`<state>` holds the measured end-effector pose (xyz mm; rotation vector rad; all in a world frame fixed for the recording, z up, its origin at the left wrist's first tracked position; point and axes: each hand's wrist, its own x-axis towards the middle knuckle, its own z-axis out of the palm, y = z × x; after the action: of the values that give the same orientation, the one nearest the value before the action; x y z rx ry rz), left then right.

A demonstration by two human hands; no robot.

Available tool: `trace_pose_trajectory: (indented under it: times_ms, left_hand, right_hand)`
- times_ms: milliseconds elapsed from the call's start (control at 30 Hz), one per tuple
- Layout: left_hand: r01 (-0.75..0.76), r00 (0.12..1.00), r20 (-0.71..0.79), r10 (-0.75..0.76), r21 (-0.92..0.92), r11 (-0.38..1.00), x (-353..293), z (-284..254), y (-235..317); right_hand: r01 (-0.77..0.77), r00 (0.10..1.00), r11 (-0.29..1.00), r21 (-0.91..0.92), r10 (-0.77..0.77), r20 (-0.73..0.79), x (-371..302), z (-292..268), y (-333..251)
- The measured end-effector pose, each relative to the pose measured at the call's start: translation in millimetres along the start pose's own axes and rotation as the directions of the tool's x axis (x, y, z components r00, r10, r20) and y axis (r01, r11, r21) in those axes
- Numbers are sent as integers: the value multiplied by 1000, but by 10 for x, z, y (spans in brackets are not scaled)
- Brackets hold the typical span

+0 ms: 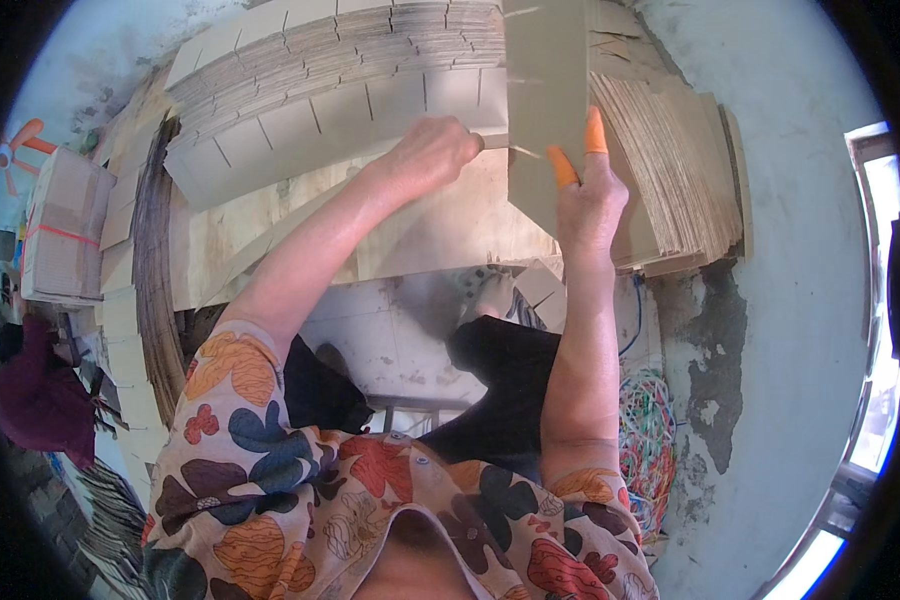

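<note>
My right hand (592, 200), with orange covers on its thumb and a finger, grips the lower right edge of a long grey cardboard strip (547, 90). Short slots run in from the strip's left side. My left hand (430, 152) is closed around a small narrow piece (493, 142) that reaches to the strip's left edge; whether it is a blade or card, I cannot tell. Behind my left hand lies a tall stack of slotted cardboard strips (340, 110) on a pale wooden table (450, 235).
More cardboard sheets (670, 165) are stacked on the right by the wall. At the left stand a carton (67, 225) with a red band and further cardboard stacks (153, 260). An orange fan (20, 155) is at the far left. Tangled coloured straps (647, 440) lie on the floor.
</note>
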<state>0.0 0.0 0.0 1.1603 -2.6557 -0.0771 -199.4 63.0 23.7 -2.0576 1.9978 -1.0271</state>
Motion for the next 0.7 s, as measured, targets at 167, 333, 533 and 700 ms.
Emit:
trace_pose_trajectory:
  times_ms: [167, 333, 533, 700]
  left_hand:
    - [-132, 981, -149, 123, -51, 990, -36, -47, 77]
    - [-136, 982, -136, 128, -49, 990, -184, -44, 157]
    - [-174, 959, -236, 155, -66, 982, -244, -125, 203]
    - [-273, 939, -247, 240, -108, 956, -302, -162, 377]
  right_hand:
    - [93, 995, 996, 5, -93, 29, -20, 54, -184]
    - [84, 996, 996, 14, -84, 10, -108, 133, -142]
    - [138, 989, 985, 106, -143, 37, -120, 145, -104]
    - [128, 978, 992, -18, -123, 166, -124, 351, 62]
